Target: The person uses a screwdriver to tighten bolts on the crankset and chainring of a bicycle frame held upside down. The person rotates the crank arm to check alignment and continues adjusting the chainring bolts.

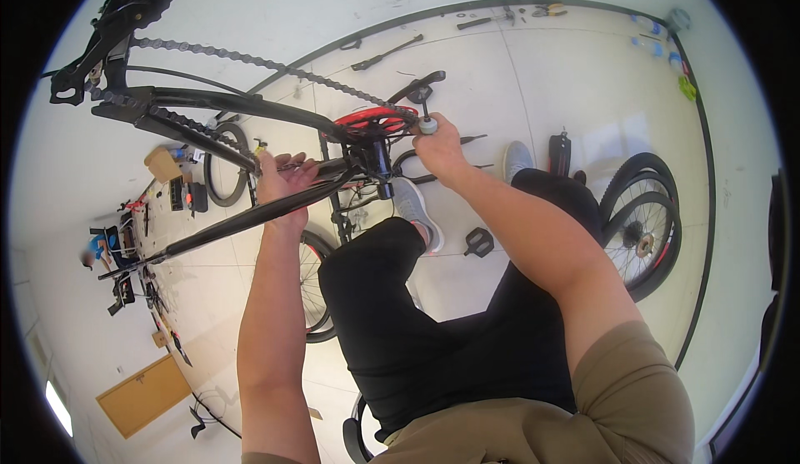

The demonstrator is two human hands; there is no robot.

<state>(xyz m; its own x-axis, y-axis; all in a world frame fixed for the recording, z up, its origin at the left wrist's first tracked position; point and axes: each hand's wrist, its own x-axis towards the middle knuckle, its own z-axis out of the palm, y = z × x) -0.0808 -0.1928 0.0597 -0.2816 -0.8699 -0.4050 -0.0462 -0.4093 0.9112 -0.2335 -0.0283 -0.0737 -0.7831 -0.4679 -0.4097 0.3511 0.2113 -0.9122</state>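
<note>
A black bicycle frame stretches across the upper left, with its rear derailleur at the far left. A red-edged chainring sits at the bottom bracket, and the chain runs from it toward the derailleur. My left hand is among the frame tubes, palm up, fingers loosely bent and apart, its thumb close to the lower chain run. Beside the chainring, my right hand is closed near a thin dark rod with a grey rounded end. Its fingertips are partly hidden, so I cannot tell exactly what they grip.
A loose pedal lies on the floor between my feet. Two wheels rest at the right, near a dark pouch. A hammer and pliers lie along the wall, with plastic bottles in the corner.
</note>
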